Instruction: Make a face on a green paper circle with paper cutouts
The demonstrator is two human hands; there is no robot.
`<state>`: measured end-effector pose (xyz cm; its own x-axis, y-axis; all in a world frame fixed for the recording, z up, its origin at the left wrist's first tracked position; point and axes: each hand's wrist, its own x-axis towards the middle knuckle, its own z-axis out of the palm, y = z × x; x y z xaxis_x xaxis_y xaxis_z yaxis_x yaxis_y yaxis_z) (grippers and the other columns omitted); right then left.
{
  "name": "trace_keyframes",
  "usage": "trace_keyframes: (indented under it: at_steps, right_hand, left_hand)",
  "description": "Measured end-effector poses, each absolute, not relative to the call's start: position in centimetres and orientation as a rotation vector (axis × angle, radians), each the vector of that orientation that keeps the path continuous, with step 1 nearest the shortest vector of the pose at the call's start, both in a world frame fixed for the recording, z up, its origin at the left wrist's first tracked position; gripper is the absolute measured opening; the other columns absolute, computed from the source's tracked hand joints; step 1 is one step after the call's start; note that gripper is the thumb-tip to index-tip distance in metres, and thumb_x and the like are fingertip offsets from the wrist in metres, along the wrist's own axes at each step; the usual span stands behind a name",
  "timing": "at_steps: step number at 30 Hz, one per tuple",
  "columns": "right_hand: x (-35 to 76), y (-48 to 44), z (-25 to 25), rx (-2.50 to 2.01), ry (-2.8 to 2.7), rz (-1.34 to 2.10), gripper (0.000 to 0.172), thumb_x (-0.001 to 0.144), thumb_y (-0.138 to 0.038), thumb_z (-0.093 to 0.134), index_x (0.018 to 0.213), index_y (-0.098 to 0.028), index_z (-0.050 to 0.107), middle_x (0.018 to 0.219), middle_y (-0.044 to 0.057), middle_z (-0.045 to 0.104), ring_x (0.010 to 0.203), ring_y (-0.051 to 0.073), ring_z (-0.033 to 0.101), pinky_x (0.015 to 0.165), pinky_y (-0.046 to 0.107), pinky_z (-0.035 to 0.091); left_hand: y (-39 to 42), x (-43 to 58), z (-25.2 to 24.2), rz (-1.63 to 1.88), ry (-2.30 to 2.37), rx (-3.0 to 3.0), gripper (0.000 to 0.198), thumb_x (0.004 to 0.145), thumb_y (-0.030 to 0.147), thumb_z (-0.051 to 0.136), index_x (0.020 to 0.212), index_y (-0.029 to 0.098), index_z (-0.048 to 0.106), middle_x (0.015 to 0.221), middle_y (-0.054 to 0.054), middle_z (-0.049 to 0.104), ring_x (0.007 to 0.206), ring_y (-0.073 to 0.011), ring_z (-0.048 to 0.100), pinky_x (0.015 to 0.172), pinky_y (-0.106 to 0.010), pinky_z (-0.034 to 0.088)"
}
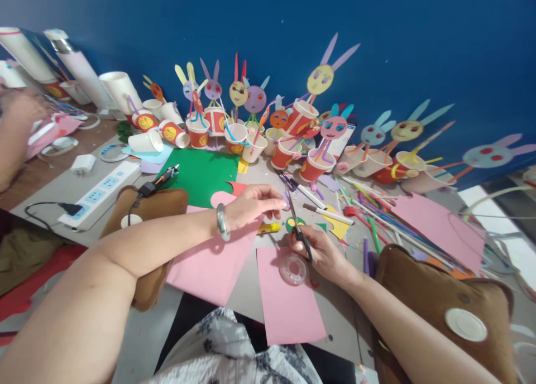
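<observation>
I'm holding the scissors [298,230] at the frame's centre, the right hand [321,251] wrapping round them; just left, the left hand [253,208] is curling, thumb and fingertips nearly meeting, and I can't tell whether it's pinching anything. Clean cutting, I judge, is calling for unhurried snips, fingertips well clear.

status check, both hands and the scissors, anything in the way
Right hand gripping scissors. Left hand close to them, whether it holds anything unclear. Tape roll on pink sheet below right hand, possibly in the way.
</observation>
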<state>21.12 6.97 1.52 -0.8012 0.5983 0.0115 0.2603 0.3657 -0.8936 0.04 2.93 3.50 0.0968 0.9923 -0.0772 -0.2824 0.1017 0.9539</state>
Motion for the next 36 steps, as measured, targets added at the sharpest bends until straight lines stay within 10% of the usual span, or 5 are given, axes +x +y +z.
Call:
trace_keyframes:
  at_steps: [36]
  right_hand:
    - [21.58, 7.00, 1.38, -0.712, -2.376, 1.256, 0.059, 0.089, -0.073, 0.044, 0.068, -0.019, 0.055, 0.066, 0.003, 0.056, 0.063, 0.016, 0.047, 0.065, 0.031, 0.039]
  left_hand:
    - [2.84, -0.22, 3.81, 1.209, 0.960, 1.012, 0.022, 0.076, 0.030, 0.075, 0.074, 0.014, 0.061, 0.065, 0.001, 0.063, 0.061, -0.0086, 0.057, 0.062, -0.024, 0.045]
